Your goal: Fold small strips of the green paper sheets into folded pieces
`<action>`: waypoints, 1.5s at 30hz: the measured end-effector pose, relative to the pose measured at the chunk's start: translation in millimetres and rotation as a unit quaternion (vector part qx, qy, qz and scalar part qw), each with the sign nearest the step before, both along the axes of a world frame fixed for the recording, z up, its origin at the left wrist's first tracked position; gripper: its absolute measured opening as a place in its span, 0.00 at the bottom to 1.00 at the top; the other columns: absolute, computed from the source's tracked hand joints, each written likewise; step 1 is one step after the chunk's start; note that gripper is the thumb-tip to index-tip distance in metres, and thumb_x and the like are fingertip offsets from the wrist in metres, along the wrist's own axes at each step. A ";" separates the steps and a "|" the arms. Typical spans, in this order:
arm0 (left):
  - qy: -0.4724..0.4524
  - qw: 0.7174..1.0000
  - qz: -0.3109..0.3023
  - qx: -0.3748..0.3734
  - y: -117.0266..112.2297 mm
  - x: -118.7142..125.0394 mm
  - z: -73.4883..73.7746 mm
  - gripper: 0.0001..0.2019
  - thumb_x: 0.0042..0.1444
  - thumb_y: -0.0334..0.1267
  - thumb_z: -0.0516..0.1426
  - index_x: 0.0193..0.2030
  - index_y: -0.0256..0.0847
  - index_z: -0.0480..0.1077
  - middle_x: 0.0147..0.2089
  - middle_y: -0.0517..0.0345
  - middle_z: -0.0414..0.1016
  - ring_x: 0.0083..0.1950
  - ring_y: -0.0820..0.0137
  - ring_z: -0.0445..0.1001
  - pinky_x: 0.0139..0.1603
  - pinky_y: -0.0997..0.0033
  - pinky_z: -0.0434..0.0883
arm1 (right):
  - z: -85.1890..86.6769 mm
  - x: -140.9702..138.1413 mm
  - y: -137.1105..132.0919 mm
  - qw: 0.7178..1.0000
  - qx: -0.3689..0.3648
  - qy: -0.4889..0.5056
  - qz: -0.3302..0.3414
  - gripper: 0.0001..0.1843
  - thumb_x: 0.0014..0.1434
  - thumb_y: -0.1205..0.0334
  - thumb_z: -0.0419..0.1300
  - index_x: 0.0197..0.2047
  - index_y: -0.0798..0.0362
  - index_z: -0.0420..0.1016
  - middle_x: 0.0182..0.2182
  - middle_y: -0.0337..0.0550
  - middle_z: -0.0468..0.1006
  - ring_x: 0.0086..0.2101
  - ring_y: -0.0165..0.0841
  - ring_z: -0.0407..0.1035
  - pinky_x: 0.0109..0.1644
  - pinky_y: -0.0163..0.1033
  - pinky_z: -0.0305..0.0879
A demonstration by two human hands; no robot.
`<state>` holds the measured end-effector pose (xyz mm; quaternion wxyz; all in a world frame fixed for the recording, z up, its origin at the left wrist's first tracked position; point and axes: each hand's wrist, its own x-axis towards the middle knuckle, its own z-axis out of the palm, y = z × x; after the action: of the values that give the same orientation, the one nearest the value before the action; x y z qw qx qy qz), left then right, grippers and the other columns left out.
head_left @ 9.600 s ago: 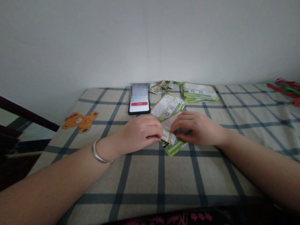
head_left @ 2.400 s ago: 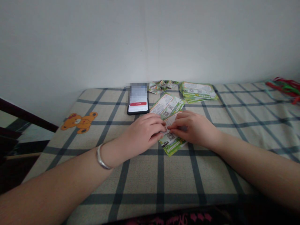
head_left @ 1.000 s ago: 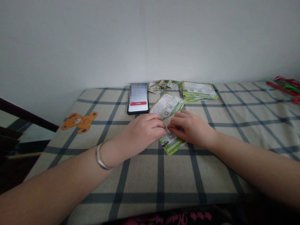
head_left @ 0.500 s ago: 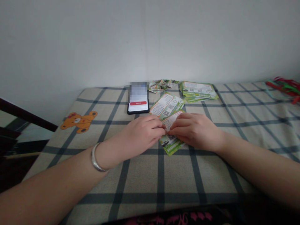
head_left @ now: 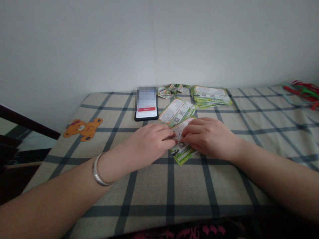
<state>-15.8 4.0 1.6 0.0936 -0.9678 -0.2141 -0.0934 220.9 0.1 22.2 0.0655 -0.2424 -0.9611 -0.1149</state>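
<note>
A green-and-white printed leaflet [head_left: 181, 145] with a QR code lies at a slant on the tablecloth. My left hand [head_left: 152, 141], a silver bangle on its wrist, pinches the leaflet's left side with fingers bent together. On the opposite side my right hand [head_left: 205, 136] has its curled fingertips closed on the same leaflet. Its thumb is largely hidden. Just behind, a second printed leaflet [head_left: 174, 111] lies flat, and its lower corner meets the one between my hands.
A phone [head_left: 147, 114] with a lit, partly blurred screen lies left of the leaflets. Folded leaflets [head_left: 171, 89] are heaped by the wall [head_left: 99, 43], beside a leaflet stack [head_left: 211, 94]. Red and green cords [head_left: 305, 91] sit far right; a bear patch [head_left: 83, 128] marks the checked cloth [head_left: 149, 196].
My fingertips have drawn slightly apart, the right hand shifting a little right, so more of the leaflet's middle and QR code shows. The other things have stayed put.
</note>
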 end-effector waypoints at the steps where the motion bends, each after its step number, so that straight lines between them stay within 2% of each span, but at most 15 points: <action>1: 0.003 1.000 0.000 -0.002 -0.4 0.2 0.7 0.07 0.62 0.34 0.55 0.45 0.40 0.73 0.47 0.52 0.74 0.54 0.59 0.71 0.55 0.53 0.71 | 1.5 0.9 -0.2 1.000 0.001 -0.011 -0.002 0.09 0.63 0.66 0.55 0.36 0.52 0.77 0.37 0.39 0.78 0.38 0.35 0.68 0.39 0.42 0.57; 11: -0.005 1.000 -0.015 0.010 -1.8 -0.6 7.7 0.07 0.59 0.32 0.57 0.43 0.38 0.74 0.47 0.50 0.76 0.53 0.59 0.72 0.54 0.54 0.72 | 5.6 6.2 -1.0 0.999 -0.021 -0.026 -0.013 0.08 0.61 0.67 0.57 0.39 0.50 0.77 0.39 0.40 0.78 0.39 0.35 0.67 0.39 0.42 0.56; 16: -0.015 0.999 -0.045 0.008 0.6 -2.9 13.5 0.08 0.58 0.31 0.57 0.42 0.40 0.75 0.48 0.53 0.77 0.52 0.60 0.73 0.55 0.55 0.72 | 7.3 9.1 -0.3 0.999 -0.044 -0.024 -0.011 0.09 0.62 0.68 0.55 0.39 0.52 0.77 0.37 0.42 0.79 0.40 0.36 0.67 0.41 0.42 0.57; 25: -0.006 0.999 -0.047 -0.007 -0.1 -6.1 17.6 0.09 0.58 0.32 0.56 0.44 0.40 0.76 0.47 0.54 0.78 0.52 0.61 0.73 0.55 0.56 0.71 | 7.3 10.9 1.4 1.000 -0.004 0.011 -0.003 0.10 0.62 0.66 0.56 0.38 0.48 0.79 0.35 0.40 0.80 0.40 0.37 0.66 0.48 0.46 0.58; 28: -0.009 0.999 -0.052 0.000 -1.2 -7.7 18.4 0.09 0.58 0.31 0.55 0.42 0.40 0.76 0.47 0.54 0.79 0.51 0.62 0.74 0.55 0.57 0.71 | 8.3 11.2 0.6 0.999 -0.004 0.038 -0.012 0.10 0.61 0.65 0.58 0.39 0.47 0.81 0.37 0.38 0.81 0.44 0.39 0.66 0.53 0.48 0.58; 32: -0.005 0.998 -0.054 0.008 -2.3 -9.3 19.3 0.10 0.59 0.30 0.54 0.42 0.39 0.76 0.47 0.54 0.79 0.51 0.62 0.74 0.55 0.58 0.71 | 8.8 13.8 1.1 0.997 -0.025 0.064 -0.034 0.10 0.57 0.66 0.61 0.38 0.42 0.82 0.46 0.35 0.80 0.56 0.46 0.60 0.62 0.56 0.51; 35: -0.016 0.999 -0.050 0.001 -3.2 -8.9 20.3 0.11 0.57 0.29 0.54 0.42 0.39 0.77 0.49 0.55 0.79 0.52 0.61 0.74 0.55 0.57 0.71 | 6.1 20.4 6.4 0.994 -0.075 0.071 -0.046 0.13 0.55 0.67 0.62 0.39 0.39 0.82 0.53 0.34 0.76 0.61 0.48 0.55 0.61 0.59 0.52; 39: -0.029 0.999 -0.033 -0.024 -4.6 -8.8 21.9 0.13 0.54 0.27 0.54 0.43 0.40 0.77 0.50 0.57 0.79 0.53 0.62 0.73 0.55 0.58 0.71 | 2.0 31.4 16.8 0.987 -0.129 0.083 -0.040 0.17 0.55 0.69 0.61 0.43 0.37 0.81 0.54 0.33 0.75 0.62 0.46 0.54 0.61 0.58 0.55; 45: -0.031 0.998 -0.028 -0.045 -4.5 -9.6 21.8 0.14 0.53 0.27 0.55 0.43 0.41 0.77 0.51 0.58 0.78 0.53 0.63 0.73 0.56 0.59 0.71 | 6.8 33.4 19.1 0.992 -0.114 0.061 0.003 0.14 0.57 0.67 0.60 0.44 0.41 0.81 0.49 0.36 0.79 0.56 0.43 0.62 0.57 0.53 0.60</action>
<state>-25.4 -0.5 23.4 0.0407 -0.9733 -0.1937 -0.1163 254.3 19.2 29.0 0.0961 -0.2523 -0.9628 0.0105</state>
